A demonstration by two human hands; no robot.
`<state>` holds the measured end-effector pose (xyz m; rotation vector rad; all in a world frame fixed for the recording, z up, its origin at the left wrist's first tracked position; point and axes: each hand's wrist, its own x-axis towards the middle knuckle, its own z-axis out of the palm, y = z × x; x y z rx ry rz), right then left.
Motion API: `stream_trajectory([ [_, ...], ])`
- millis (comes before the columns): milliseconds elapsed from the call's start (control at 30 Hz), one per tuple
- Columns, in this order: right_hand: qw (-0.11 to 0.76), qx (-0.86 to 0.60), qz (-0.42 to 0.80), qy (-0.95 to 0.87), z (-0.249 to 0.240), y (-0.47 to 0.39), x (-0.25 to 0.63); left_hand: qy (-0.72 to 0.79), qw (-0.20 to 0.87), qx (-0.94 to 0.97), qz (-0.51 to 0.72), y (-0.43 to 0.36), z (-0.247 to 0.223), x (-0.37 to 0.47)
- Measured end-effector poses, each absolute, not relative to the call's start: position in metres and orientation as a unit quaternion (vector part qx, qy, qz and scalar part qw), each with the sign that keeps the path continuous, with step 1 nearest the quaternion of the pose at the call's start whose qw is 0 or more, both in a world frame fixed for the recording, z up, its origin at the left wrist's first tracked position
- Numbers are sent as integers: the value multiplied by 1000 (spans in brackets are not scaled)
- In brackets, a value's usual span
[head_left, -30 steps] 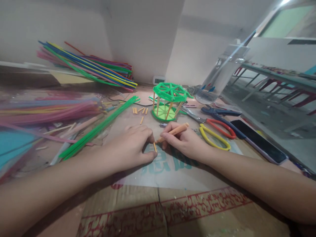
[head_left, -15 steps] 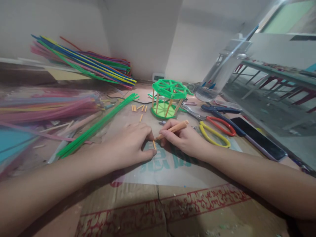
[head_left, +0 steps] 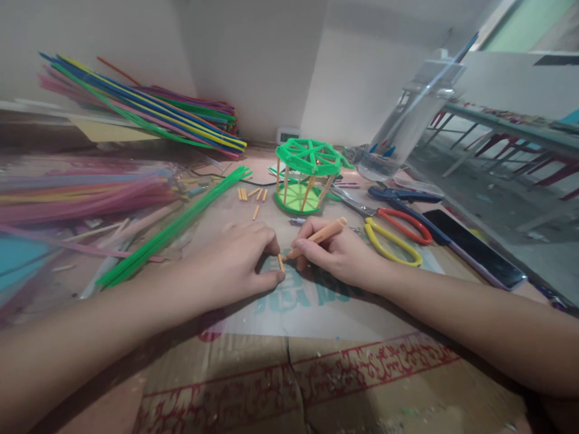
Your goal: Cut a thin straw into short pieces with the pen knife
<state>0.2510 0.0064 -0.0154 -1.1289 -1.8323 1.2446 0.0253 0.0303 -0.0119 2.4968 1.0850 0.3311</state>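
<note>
Between the thumb and index finger of my left hand [head_left: 246, 256] is a short orange stick [head_left: 281, 263], held by its two ends just over the paper sheet [head_left: 316, 322]. My right hand [head_left: 337, 253] grips an orange marker pen [head_left: 319, 235] like a pencil, its tip touching or very close to the stick's side. Several more short orange sticks [head_left: 256, 212] lie beyond my left hand. Behind both hands stands a small round frame [head_left: 309, 158] with a green spoked top, thin wooden posts and a green base.
Green pipe cleaners [head_left: 176, 226] lie left, near blurred pink bundles [head_left: 90, 196] and a multicoloured pile [head_left: 158, 114]. To the right are scissors [head_left: 398, 235], blue-handled pliers [head_left: 402, 196], a phone [head_left: 474, 247] and a clear container [head_left: 398, 132] holding a brush. Printed cardboard [head_left: 235, 386] lies in front.
The marker tip has shifted from the stick's upper end down along its side. My left hand keeps its pinch. The view has moved slightly.
</note>
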Motion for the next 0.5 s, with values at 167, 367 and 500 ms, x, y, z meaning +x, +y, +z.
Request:
stream_trajectory([
  [167, 316, -428, 481, -697, -14, 6, 251, 393, 202, 890, 113, 30, -12, 26],
  [367, 299, -423, 518, -681, -14, 5, 252, 380, 198, 897, 110, 33, -15, 22],
  [500, 303, -425, 514, -681, -15, 5, 252, 374, 218, 894, 111, 38, -16, 23],
])
